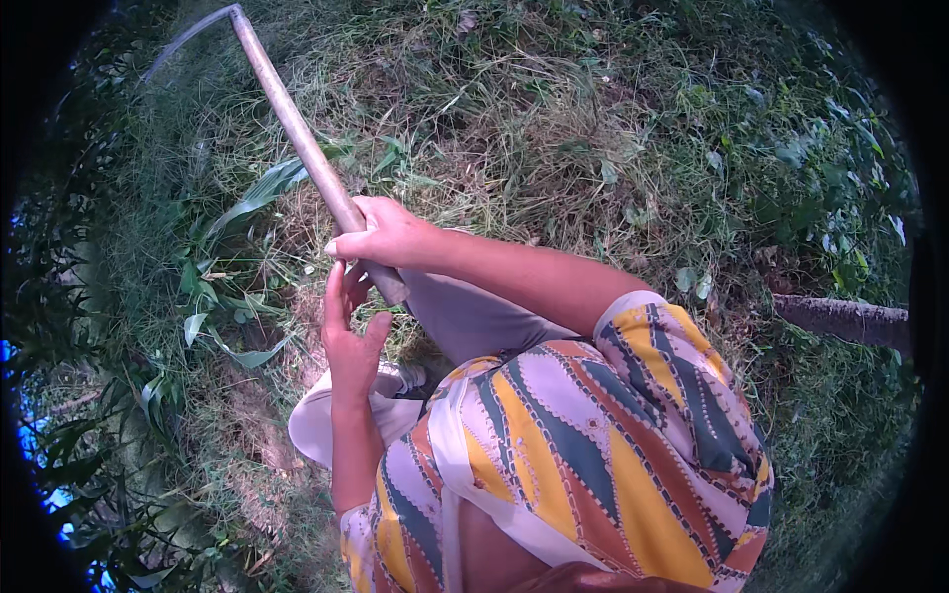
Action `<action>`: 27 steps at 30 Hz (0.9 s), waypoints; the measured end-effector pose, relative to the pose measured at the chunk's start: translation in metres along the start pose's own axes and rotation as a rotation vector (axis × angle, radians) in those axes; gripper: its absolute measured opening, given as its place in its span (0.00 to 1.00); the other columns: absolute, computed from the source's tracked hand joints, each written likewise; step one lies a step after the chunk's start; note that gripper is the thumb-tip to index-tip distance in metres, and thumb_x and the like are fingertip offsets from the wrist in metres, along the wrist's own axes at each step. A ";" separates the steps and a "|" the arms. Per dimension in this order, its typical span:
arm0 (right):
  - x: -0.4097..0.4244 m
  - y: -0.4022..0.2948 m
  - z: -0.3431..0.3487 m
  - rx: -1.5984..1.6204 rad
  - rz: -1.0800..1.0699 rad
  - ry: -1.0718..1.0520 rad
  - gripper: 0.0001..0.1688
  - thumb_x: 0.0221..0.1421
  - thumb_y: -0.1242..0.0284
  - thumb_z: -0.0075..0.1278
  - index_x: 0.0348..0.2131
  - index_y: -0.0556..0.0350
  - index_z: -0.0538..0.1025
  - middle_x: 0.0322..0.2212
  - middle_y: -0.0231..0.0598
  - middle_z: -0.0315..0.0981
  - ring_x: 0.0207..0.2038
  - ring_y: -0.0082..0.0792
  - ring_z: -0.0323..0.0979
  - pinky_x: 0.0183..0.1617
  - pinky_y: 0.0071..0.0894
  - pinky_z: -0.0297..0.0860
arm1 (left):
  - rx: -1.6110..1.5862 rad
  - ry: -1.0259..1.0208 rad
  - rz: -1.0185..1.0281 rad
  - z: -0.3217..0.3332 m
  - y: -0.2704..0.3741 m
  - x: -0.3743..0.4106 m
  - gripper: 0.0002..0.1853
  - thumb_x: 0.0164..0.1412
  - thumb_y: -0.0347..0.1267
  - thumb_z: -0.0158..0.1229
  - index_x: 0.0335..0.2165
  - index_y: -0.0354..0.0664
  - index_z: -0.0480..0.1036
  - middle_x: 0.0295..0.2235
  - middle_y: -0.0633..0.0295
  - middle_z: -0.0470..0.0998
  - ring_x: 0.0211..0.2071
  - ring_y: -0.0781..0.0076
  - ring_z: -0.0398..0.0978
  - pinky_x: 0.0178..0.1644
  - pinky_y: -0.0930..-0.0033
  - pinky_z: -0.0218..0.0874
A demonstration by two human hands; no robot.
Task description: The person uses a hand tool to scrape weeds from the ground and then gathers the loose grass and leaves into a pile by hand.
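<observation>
My right hand is wrapped around the lower part of a pale wooden handle, near its butt end. From the far end of the handle a thin curved metal blade reaches out to the left; the tool looks like a long-handled sickle or a hoe, and I cannot tell which. Just below the grip, my left hand is raised with thumb and fingers apart and nothing held in it. Its fingertips come close to the handle and the right hand; whether they touch is unclear.
Cut and matted grass covers the ground ahead. Long green leaves lie left of the handle. Leafy plants grow on the right, near a rough trunk or branch. Darker foliage lines the left rim. My bent knee lies under my right forearm.
</observation>
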State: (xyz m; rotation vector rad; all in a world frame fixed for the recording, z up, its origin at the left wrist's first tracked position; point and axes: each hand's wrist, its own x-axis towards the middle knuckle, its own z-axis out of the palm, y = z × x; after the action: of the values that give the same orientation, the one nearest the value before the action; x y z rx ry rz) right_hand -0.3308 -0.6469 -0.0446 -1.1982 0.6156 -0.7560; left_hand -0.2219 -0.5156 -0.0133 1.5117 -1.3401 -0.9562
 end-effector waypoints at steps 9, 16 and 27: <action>-0.009 0.055 0.051 -0.229 0.145 -0.041 0.35 0.44 0.44 0.44 0.30 0.61 0.72 0.26 0.52 0.72 0.30 0.47 0.71 0.34 0.42 0.65 | -0.207 0.336 -0.362 0.008 -0.028 -0.029 0.33 0.54 0.23 0.50 0.57 0.37 0.49 0.38 0.57 0.69 0.21 0.79 0.68 0.26 0.78 0.63; -0.012 0.059 0.045 -0.429 -0.022 -0.231 0.26 0.44 0.52 0.51 0.33 0.56 0.73 0.27 0.42 0.72 0.31 0.39 0.71 0.36 0.37 0.66 | 0.256 0.345 -0.276 -0.062 -0.044 0.013 0.15 0.54 0.25 0.49 0.42 0.33 0.70 0.27 0.63 0.74 0.14 0.86 0.64 0.16 0.83 0.57; 0.034 0.083 -0.169 -1.206 0.331 0.033 0.55 0.35 0.47 0.58 0.58 0.45 0.53 0.55 0.46 0.52 0.58 0.45 0.48 0.60 0.47 0.46 | 0.953 0.137 -0.210 -0.103 -0.029 0.158 0.11 0.49 0.33 0.51 0.31 0.41 0.76 0.22 0.55 0.77 0.23 0.68 0.75 0.30 0.70 0.64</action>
State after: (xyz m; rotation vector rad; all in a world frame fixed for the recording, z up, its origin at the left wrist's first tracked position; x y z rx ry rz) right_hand -0.4238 -0.7576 -0.1691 -2.0848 1.3461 -0.0460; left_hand -0.0961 -0.6589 -0.0068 2.4053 -1.6534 -0.2846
